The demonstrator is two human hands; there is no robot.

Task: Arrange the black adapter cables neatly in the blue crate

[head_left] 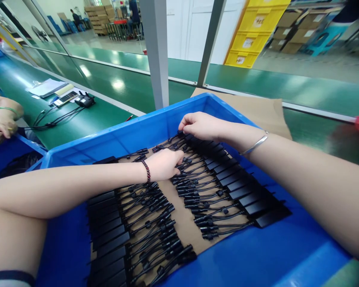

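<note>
A blue plastic bin (86, 148) holds two rows of flat black boxes with short cables, lying on brown cardboard (175, 199). The cables of both rows point toward the middle. My left hand (165, 164), with fingers closed, reaches over the left row to a black cable (184, 160) of the right row. My right hand (202, 125) pinches at the far end of the right row of black boxes (233, 179), against the bin's far wall. Its fingertips cover most of what they hold, and a small dark piece shows under them.
A co-worker's hands (1, 123) are at the left, above another blue bin (32, 145). Papers (48, 87), a phone (65, 99) and a black adapter with cables (84, 99) lie on the green bench. A grey post (157, 52) rises behind my bin; yellow crates (248, 38) stand beyond.
</note>
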